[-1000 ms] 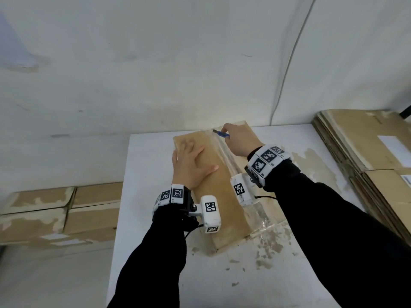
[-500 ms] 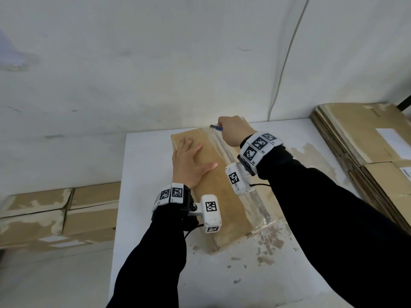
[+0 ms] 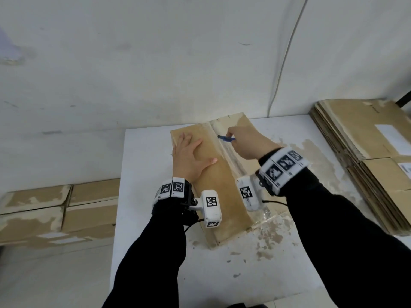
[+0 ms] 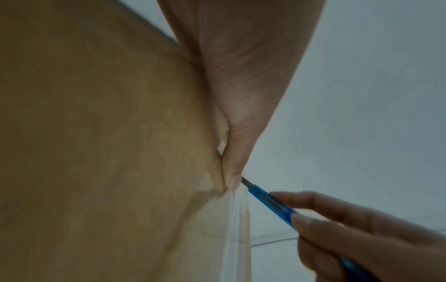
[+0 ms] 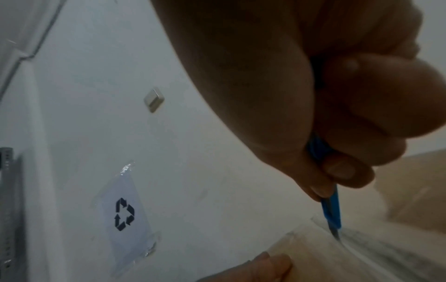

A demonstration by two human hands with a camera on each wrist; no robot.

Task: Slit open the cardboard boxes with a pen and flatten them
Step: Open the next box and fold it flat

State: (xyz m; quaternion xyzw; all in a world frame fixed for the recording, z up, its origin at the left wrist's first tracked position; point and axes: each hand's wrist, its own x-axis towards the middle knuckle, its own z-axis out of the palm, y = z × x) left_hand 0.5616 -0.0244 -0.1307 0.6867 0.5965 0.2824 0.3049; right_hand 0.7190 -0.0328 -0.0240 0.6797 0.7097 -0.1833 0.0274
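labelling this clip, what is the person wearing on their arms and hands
Long black sleeves on both arms. Each wrist has a white band printed with black square markers, plus a white boxy camera unit with the same markers and a thin black cable. The hands are bare.

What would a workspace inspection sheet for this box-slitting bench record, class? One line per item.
Surface: white table, stained and flaking near the box.
Job's things: cardboard box lying on the table; blue pen tip in its taped seam.
Clutter: nothing seen.
Grippers: left hand pressed flat on the box; right hand grips the pen.
Cables: thin cable running down the wall.
Surroundings: flattened cardboard stack at right; closed boxes at left.
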